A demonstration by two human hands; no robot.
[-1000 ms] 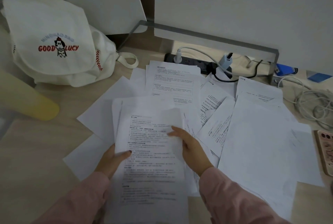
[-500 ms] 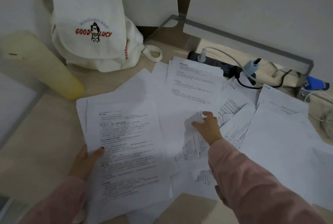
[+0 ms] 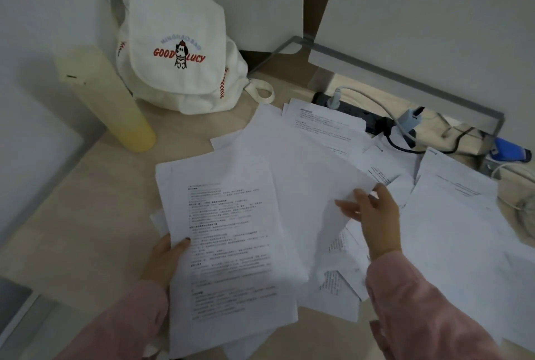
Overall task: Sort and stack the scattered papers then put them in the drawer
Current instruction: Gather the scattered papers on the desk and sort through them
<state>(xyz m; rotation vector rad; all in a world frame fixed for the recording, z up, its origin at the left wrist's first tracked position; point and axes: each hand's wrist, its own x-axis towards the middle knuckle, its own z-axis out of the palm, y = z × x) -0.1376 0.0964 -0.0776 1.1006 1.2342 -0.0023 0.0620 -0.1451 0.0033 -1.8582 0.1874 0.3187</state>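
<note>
since half a second ago the right hand (image 3: 373, 219) has gone from pressing on the pile to lifting a blank sheet (image 3: 304, 174) by its right edge, fingers curled round the corner, so the sheet now tilts up over the other papers (image 3: 451, 215). left hand (image 3: 163, 261) grips the stack (image 3: 231, 249) at its left edge, thumb on top of the printed page, fingers hidden beneath; the lifted sheet seems to overlap the stack's right side, though the blur makes that hard to judge. loose papers lie spread across the desk (image 3: 86, 215) to the right, reaching the power strip (image 3: 353, 112) at the back. a white bag (image 3: 179, 50) leans in the far corner, with a yellow bottle (image 3: 113, 102) just left of it. no drawer is in view.
</note>
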